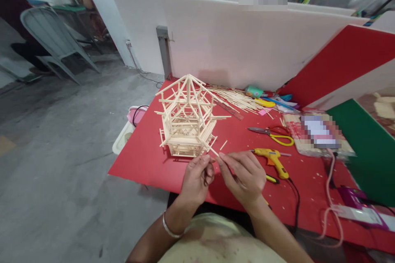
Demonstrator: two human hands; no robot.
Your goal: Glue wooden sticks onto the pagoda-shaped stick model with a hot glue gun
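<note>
A long white board [262,49] spans the upper middle of the frame, behind the red bench [138,160] that fills the centre and lower right. On it, at the centre of the frame, stands the stick model [185,140], an upright openwork building of pale sticks with a peaked roof. Just below it are the hands: the right hand [243,172] pinches the end of a thin stick [211,149] at the model's lower right corner, while the left hand [197,172] is curled close by, and I cannot tell whether it grips anything. Right of centre lie a yellow glue gun [274,160] and, above it, yellow-handled scissors [269,131]. Smallest is a short stick [224,145], loose beside the model.

A sideways tug on the thin stick could crack it or, if it is joined to the model, loosen that corner; whether it is joined is unclear. The glue gun's nozzle sits near the right hand's knuckles, so drawing back could mean a burn if it is hot, and a snagged cord could drag it.

No brand or label can be read; the phone [320,131] at right is blurred out, and the ruler's [230,111] markings are too small
</note>
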